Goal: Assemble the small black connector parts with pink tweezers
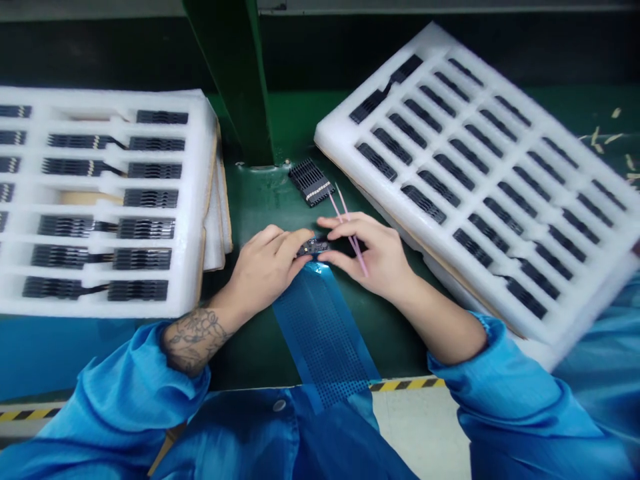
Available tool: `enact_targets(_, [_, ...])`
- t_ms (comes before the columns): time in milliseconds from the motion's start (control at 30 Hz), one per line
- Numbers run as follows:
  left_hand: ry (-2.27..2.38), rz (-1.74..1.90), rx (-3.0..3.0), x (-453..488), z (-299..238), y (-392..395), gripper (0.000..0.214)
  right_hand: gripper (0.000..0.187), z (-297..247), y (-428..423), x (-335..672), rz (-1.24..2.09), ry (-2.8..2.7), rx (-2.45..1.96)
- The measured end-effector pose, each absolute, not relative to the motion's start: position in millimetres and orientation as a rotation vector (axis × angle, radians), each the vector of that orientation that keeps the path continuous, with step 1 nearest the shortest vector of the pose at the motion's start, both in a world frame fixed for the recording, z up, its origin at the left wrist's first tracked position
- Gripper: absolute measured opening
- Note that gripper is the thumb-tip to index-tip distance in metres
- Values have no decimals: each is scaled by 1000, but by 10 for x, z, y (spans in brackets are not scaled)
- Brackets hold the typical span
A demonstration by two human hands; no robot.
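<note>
My left hand is closed, its fingertips pinching a small dark component at the top end of a blue perforated strip. My right hand touches the same component from the right and also grips pink tweezers, which stick out past the fingers toward the back. A stack of small black ribbed parts lies on the green table just beyond both hands.
A white foam tray of black parts sits at the left, stacked on others. A second white foam tray lies tilted at the right. A green post stands behind. A yellow-black striped edge marks the table front.
</note>
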State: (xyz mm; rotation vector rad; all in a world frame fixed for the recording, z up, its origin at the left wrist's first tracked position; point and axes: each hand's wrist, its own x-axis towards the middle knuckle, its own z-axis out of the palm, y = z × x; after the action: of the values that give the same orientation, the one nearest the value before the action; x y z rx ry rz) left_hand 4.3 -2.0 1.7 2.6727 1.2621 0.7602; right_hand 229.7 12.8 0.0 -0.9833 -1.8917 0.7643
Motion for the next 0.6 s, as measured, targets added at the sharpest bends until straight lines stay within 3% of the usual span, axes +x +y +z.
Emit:
enact_targets(100, [1271,769,2640,41,23,-30,31,9,40,137,2305,595,-2067,-908])
enact_targets(233, [1397,789,2646,31,72,-18,22,15,143,115,2390,380,-2067,-940])
enact_targets(400, [1601,566,2604,-3,131,-11,15,17,179,111,2481,194,-2166,-1065])
enact_targets(500, [1468,562,2625,-73,159,-66,20,16,136,90,2464,327,-2180,-1045])
enact_targets(600, [1224,537,2693,-159,181,-132,34,31,109,33,2432,741,-1914,-954])
